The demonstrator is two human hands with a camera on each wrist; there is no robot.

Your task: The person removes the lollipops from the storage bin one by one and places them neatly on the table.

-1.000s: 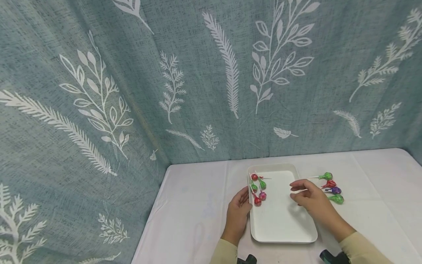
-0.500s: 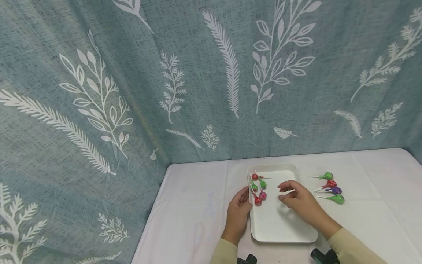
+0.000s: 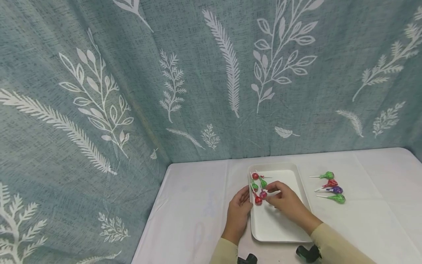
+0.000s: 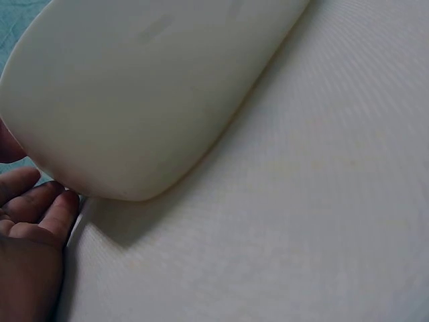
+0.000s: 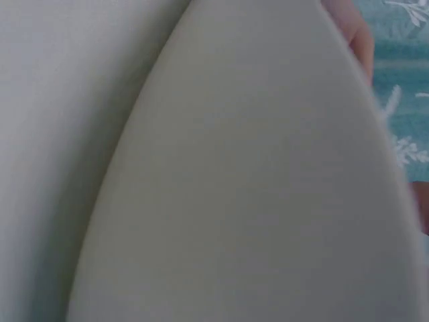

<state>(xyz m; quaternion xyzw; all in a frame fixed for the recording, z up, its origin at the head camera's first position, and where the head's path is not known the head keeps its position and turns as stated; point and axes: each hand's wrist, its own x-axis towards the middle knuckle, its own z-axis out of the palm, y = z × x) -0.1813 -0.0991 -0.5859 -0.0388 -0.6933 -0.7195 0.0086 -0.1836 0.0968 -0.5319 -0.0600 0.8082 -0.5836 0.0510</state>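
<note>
My left hand (image 3: 238, 212) grips the left edge of a white rectangular tray (image 3: 280, 234), thumb at the rim and fingers along the outer side. In the left wrist view its fingers (image 4: 57, 211) lie against the tray's outer wall (image 4: 147, 134). Over the tray, my right hand (image 3: 288, 203) has thumb and index finger apart, the fingertips right beside a pink lollipop (image 3: 263, 195). Next to that one are a red lollipop (image 3: 258, 201) and a green lollipop (image 3: 263, 183). In the right wrist view, the tray wall (image 5: 248, 168) hides most of the right hand.
Another red lollipop (image 3: 255, 176) lies near the tray's far left corner. Right of the tray, on the white tablecloth (image 3: 372, 216), are a green lollipop (image 3: 338, 198), a purple lollipop (image 3: 337, 190) and a red lollipop (image 3: 332, 183). A patterned blue-green curtain (image 3: 197, 91) hangs behind.
My right hand has moved left across the tray, from its right edge to the pink lollipop. The left hand has stayed at the tray's left edge.
</note>
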